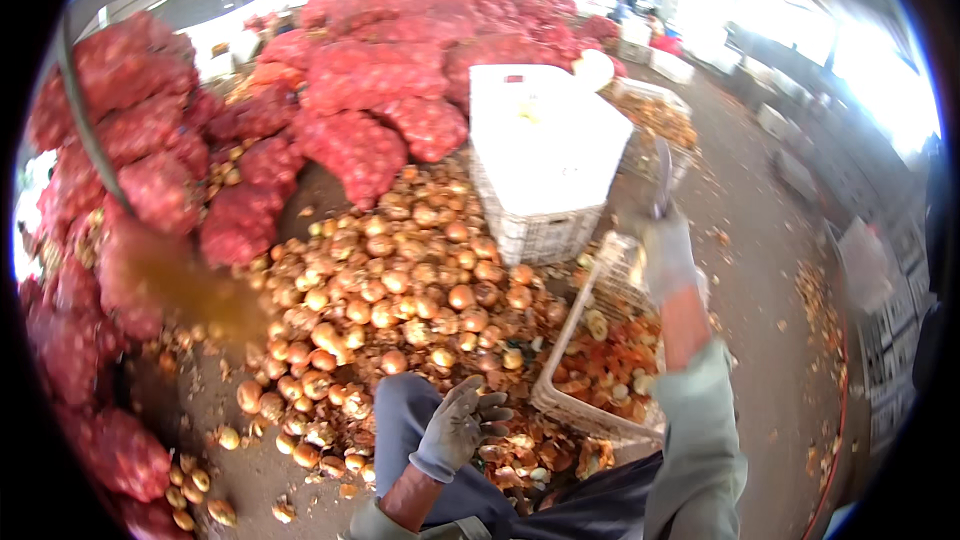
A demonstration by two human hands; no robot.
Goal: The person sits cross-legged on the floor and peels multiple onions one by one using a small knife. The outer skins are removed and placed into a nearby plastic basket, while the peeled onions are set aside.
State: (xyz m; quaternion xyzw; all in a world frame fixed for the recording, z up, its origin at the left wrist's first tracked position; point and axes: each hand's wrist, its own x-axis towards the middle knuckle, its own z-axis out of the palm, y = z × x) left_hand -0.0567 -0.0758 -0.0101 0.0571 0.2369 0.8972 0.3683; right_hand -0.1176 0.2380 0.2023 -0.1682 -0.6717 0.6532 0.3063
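My right hand (667,258), in a grey-white work glove, is raised over a white plastic crate (552,390) and closed around a knife (663,178) whose blade points up. Below it, the crate holds orange-brown onion skins and trimmed pieces. My left hand (462,428), gloved in grey, is over my knee with its fingers apart and nothing in them. Just beyond it spreads a large heap of loose onions (395,280) on the ground, with papery skins among them.
Red mesh sacks (375,75) are piled at the back and left. A white crate (535,230) with a bright white top stands beyond the heap, beside another crate of onions (660,120). Stacked crates (885,370) line the right. A blurred yellow-brown shape (200,290) crosses the left.
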